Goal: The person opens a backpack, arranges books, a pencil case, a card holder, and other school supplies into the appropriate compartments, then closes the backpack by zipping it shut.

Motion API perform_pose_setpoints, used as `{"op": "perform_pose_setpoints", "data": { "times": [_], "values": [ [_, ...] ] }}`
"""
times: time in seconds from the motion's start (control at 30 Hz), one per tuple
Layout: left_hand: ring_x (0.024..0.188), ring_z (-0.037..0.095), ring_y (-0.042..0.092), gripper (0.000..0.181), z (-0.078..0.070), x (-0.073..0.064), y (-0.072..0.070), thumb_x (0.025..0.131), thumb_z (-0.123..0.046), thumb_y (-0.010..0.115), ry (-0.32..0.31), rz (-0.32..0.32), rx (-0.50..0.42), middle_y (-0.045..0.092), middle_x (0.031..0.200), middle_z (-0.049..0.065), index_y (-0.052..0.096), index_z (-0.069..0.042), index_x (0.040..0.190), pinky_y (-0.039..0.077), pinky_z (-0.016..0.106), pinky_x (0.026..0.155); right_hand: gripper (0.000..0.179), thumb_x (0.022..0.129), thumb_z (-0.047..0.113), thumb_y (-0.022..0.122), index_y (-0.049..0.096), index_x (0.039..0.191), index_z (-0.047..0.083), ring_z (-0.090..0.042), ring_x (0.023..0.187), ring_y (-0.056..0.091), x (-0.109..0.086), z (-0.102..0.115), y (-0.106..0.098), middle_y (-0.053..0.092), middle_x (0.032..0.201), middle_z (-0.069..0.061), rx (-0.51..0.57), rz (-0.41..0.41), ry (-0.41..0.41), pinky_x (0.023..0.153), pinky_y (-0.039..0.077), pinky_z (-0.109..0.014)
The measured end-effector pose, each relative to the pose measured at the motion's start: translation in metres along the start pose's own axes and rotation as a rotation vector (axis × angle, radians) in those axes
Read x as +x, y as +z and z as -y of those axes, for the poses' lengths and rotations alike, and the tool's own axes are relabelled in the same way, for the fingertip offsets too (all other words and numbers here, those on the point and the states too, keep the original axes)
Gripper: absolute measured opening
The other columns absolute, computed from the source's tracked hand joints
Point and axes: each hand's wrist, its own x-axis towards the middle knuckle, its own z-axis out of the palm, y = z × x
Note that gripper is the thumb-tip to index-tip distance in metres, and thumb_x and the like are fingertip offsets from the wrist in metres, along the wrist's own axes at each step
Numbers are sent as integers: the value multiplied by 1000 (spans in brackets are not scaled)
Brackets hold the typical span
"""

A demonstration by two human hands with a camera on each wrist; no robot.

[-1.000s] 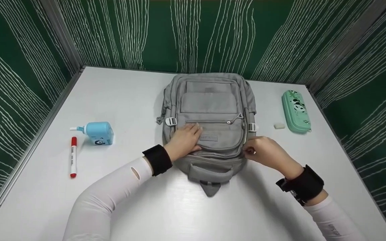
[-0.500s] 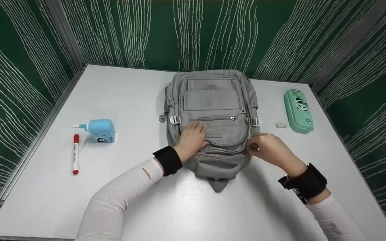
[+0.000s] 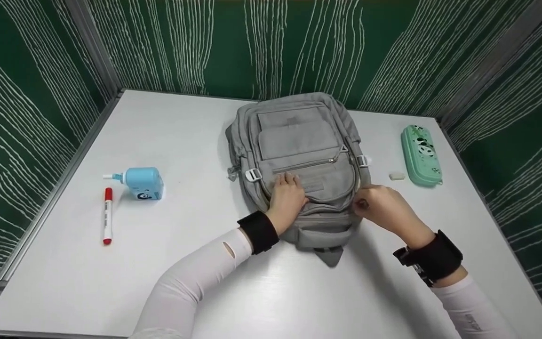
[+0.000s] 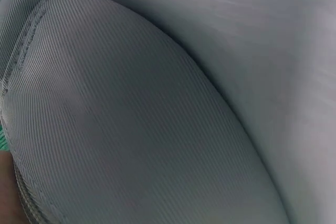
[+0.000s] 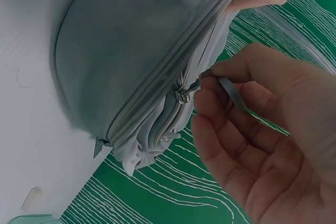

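A grey backpack [image 3: 294,141] lies on the white table with its carry handle end nearest me. On its lower front rests my left hand [image 3: 287,197], fingers extended over the fabric beside the label patch. My right hand [image 3: 381,207] is at the bag's right edge. In the right wrist view, its thumb and index finger pinch the strap-like zipper pull [image 5: 233,94], which joins a metal zipper slider [image 5: 182,97] on the bag's side. The left wrist view is mostly filled by ribbed grey fabric [image 4: 121,108], with only a sliver of hand at its lower left.
On the left lie a blue bottle [image 3: 143,183] with a white nozzle and a red-capped marker [image 3: 107,215]. To the right are a small white eraser [image 3: 397,176] and a green panda pencil case [image 3: 422,155]. Green white-streaked walls surround the table [image 3: 191,155].
The backpack has turned slightly, its handle end swinging right. My left hand has moved right along with it. My right hand stays at the bag's right edge, still pinching.
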Motion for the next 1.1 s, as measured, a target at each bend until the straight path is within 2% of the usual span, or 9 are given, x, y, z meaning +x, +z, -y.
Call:
{"op": "perform_pose_setpoints", "data": {
  "times": [0.13,0.23,0.37,0.43,0.5,0.63,0.73,0.87,1.1],
  "values": [
    [122,22,70,70,-5,4,-6,95,-60,61,18,56,27,69,137,11,63,-5,139,55,29,106,20,80,-4,68,65,69,13,-8,64,43,-3,1,2,54,67,3,8,-3,-11,57,38,-25],
    [122,22,70,74,6,4,-7,95,-62,59,92,79,-1,69,137,11,61,-4,140,54,30,106,21,80,-6,68,65,70,12,-8,65,42,-5,1,3,52,68,3,14,-3,-12,58,36,-23],
    [131,27,61,79,39,4,-1,96,-65,57,281,100,-145,62,143,11,52,-5,148,49,37,114,18,79,-6,69,67,73,10,-7,67,46,-8,-1,4,55,70,2,27,4,-8,59,38,-23],
    [141,31,52,83,60,8,3,96,-64,58,374,144,-239,54,151,13,44,-5,154,41,43,122,16,78,-6,70,69,75,10,-8,68,49,-8,-2,4,57,71,2,30,2,-4,59,40,-24],
    [151,34,40,91,81,12,7,94,-65,60,435,194,-310,43,161,15,35,-6,159,31,47,129,15,77,-6,71,70,75,9,-8,68,49,-8,-3,3,58,72,1,33,3,1,59,40,-25],
    [161,31,22,108,116,23,14,87,-68,68,464,273,-385,25,171,13,23,-8,163,15,46,134,14,77,-5,70,70,75,9,-9,68,50,-8,-5,4,58,72,1,46,7,12,58,41,-25],
    [162,27,20,114,129,29,21,83,-71,70,479,291,-394,20,173,9,20,-9,164,12,42,135,14,77,-5,70,68,74,9,-9,68,49,-7,-6,6,57,71,1,52,13,10,59,40,-24],
    [162,26,19,116,132,30,28,82,-76,66,499,285,-379,17,174,8,19,-9,164,14,42,135,14,77,-5,69,68,74,9,-9,68,49,-7,-7,6,57,70,1,61,19,12,59,40,-24],
    [161,27,23,113,126,28,32,84,-75,65,489,241,-377,21,173,9,23,-7,163,24,42,132,14,77,-5,69,68,74,9,-9,68,48,-6,-9,6,57,69,2,63,17,14,59,39,-24]
  ]
}}
